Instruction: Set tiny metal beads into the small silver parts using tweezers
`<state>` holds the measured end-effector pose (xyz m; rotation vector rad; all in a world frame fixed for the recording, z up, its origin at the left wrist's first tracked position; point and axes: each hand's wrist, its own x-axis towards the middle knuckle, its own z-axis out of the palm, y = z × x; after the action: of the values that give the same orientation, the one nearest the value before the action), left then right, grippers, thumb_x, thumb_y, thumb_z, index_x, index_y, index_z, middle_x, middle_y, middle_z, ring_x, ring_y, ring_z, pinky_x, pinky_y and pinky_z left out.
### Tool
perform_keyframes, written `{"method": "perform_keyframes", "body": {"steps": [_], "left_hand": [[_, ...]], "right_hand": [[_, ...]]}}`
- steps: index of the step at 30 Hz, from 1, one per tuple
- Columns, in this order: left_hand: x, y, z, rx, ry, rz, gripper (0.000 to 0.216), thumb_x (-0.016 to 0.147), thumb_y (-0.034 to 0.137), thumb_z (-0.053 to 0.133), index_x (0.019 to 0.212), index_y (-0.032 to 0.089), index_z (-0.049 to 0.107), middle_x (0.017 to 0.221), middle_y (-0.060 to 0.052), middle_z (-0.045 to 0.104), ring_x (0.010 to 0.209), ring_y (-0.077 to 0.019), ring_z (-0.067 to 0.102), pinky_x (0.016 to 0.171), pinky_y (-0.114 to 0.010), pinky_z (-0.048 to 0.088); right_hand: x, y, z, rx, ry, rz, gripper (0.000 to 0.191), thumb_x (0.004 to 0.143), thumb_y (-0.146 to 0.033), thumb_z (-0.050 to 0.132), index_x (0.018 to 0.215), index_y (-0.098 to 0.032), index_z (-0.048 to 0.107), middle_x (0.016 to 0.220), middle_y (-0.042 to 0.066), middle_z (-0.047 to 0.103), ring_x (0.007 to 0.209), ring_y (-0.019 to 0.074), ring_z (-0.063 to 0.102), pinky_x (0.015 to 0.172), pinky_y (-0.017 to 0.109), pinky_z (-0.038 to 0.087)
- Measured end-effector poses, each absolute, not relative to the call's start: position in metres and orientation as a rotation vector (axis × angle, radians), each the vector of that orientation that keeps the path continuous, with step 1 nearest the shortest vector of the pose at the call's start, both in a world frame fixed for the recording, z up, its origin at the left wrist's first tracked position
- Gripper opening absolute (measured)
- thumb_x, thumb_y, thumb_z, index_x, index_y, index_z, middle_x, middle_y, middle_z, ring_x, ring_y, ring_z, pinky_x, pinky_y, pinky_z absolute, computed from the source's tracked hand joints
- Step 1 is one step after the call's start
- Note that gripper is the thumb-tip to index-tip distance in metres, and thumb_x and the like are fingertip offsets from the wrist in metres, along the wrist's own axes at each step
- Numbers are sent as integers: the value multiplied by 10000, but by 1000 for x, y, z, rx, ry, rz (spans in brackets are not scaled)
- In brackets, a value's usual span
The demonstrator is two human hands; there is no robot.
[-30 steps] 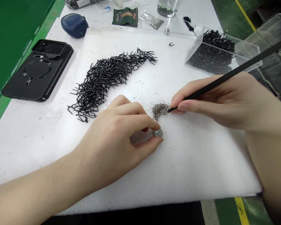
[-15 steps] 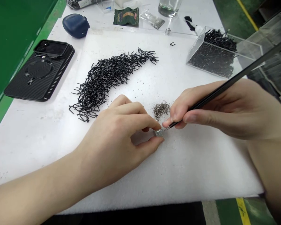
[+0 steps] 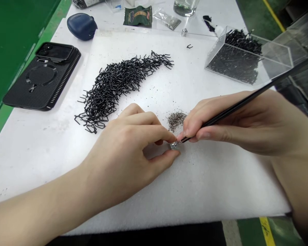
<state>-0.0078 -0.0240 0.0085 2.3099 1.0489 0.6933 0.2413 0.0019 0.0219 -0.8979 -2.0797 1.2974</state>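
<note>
Between the thumb and index finger of my left hand sits a small shiny metal part, low over the white foam sheet. My right hand is closed around a long, thin black pen-like tool, whose fine tip meets the right side of the metal part. Whether that tip is a brush or a point I cannot tell. Just beyond the fingertips lies a small pile of tiny brownish metallic grains. A large heap of black forked pieces spreads behind my left hand.
A clear plastic box at the right holds more black pieces. At the left lies a black phone-like device near a dark blue case. Along the back are a green packet, a clear bag and a glass.
My right hand has shifted slightly left, bringing the black tool's tip onto the metal part. The tool's far end has dropped a little. My left hand keeps its pinch in place.
</note>
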Motion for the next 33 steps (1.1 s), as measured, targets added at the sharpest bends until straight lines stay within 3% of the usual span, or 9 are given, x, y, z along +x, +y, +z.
{"method": "perform_keyframes", "body": {"steps": [33], "left_hand": [[-6,-22,10,2284,1030,687,92,872,201,800,940,233,853,807,10,755,826,-169,607,761,-288,534]], "right_hand": [[244,3,21,-888,-2043,1384,119,911,-177,794,1006,-227,844,950,33,834,903,175,786,757,246,631]]}}
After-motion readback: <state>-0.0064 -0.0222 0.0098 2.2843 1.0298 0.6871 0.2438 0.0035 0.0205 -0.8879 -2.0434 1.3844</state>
